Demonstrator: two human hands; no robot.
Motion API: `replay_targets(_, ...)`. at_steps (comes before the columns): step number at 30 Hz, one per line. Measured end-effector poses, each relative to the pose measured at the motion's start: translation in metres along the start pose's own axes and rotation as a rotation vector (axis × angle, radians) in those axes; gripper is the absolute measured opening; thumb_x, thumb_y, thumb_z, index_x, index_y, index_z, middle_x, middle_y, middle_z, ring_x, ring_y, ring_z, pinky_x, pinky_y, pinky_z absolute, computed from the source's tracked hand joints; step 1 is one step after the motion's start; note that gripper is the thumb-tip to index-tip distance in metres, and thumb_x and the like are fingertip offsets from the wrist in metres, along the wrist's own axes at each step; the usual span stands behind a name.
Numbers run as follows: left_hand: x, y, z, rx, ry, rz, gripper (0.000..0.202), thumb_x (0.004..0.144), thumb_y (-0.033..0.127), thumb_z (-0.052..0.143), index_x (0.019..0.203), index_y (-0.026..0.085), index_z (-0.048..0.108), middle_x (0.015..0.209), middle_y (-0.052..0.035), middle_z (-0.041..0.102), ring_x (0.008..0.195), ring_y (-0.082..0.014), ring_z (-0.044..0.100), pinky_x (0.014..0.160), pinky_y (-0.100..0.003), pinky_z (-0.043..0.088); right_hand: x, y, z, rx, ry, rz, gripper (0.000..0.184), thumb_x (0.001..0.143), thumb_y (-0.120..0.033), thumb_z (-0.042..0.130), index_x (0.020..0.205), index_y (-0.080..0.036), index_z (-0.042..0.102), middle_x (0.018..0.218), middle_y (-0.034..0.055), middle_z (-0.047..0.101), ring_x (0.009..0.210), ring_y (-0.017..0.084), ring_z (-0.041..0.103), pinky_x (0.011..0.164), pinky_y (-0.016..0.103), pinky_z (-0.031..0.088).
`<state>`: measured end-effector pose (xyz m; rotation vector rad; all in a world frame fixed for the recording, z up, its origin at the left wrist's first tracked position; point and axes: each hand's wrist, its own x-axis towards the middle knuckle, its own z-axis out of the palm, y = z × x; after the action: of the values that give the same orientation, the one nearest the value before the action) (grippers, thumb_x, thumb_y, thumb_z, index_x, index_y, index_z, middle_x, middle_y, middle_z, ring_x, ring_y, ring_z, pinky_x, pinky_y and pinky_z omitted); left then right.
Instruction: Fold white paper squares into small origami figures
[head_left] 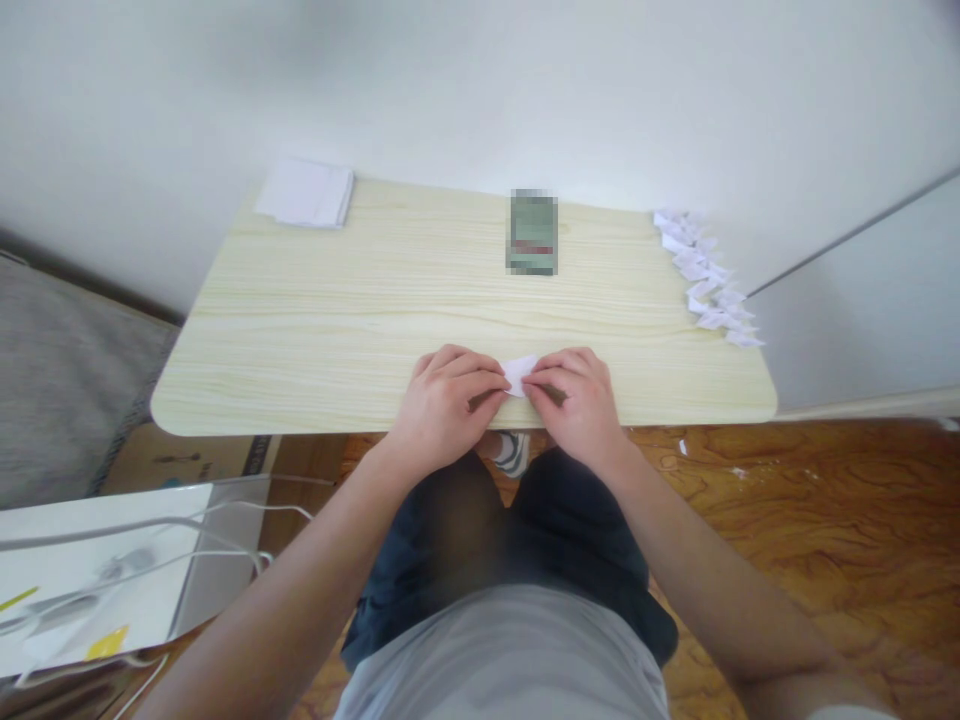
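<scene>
Between my two hands, near the front edge of the table (360, 300), is a small piece of white paper (518, 374). My left hand (450, 402) pinches its left end between thumb and fingers. At the other end, the thumb and fingers of my right hand (576, 400) are closed on the same paper. Fingertips cover both ends, so any folds there are hidden. Along the table's right edge stands a row of several folded white paper pieces (701, 270) with pointed tips. A stack of white paper (306, 193) lies at the back left corner.
A blurred-out, phone-shaped object (533, 232) lies at the back middle of the table, near the white wall (480, 90). Down at the left are a white box (97, 560) with cables over it and a cardboard box (176, 458). Small white scraps (739, 473) lie on the wooden floor.
</scene>
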<state>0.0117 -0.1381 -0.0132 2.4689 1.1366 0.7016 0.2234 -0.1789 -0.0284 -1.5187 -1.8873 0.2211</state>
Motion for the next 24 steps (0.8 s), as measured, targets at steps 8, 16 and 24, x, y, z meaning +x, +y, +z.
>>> replay_targets(8, 0.014, 0.003, 0.006, -0.032, 0.037, -0.152, 0.013, 0.092, 0.033, 0.068, 0.097, 0.027, 0.078, 0.104, -0.0029, 0.076, 0.107, -0.0257, 0.06, 0.096, -0.043, 0.044, 0.001, -0.003, -0.001, -0.005, -0.007, -0.003, 0.008, 0.092, -0.023, 0.07, 0.089, -0.026, 0.077, 0.102, 0.0029, 0.076, 0.103, 0.025, 0.061, 0.096, 0.046, 0.045)
replay_targets(16, 0.02, 0.002, 0.009, -0.027, 0.022, -0.197, 0.01, 0.091, 0.034, 0.069, 0.091, 0.027, 0.077, 0.099, -0.0014, 0.077, 0.105, -0.026, 0.061, 0.094, -0.045, 0.041, -0.002, -0.007, 0.005, -0.037, 0.039, 0.042, 0.008, 0.093, -0.031, 0.071, 0.086, -0.027, 0.074, 0.102, 0.0032, 0.076, 0.104, 0.026, 0.06, 0.096, 0.047, 0.044)
replay_targets(24, 0.021, 0.003, 0.009, -0.002, 0.029, -0.204, 0.011, 0.092, 0.032, 0.068, 0.088, 0.027, 0.077, 0.099, -0.0023, 0.077, 0.104, -0.0269, 0.06, 0.09, -0.045, 0.041, -0.001, -0.011, 0.007, -0.048, 0.047, 0.062, 0.006, 0.092, -0.026, 0.071, 0.086, -0.027, 0.073, 0.102, 0.0027, 0.076, 0.105, 0.026, 0.06, 0.097, 0.047, 0.044)
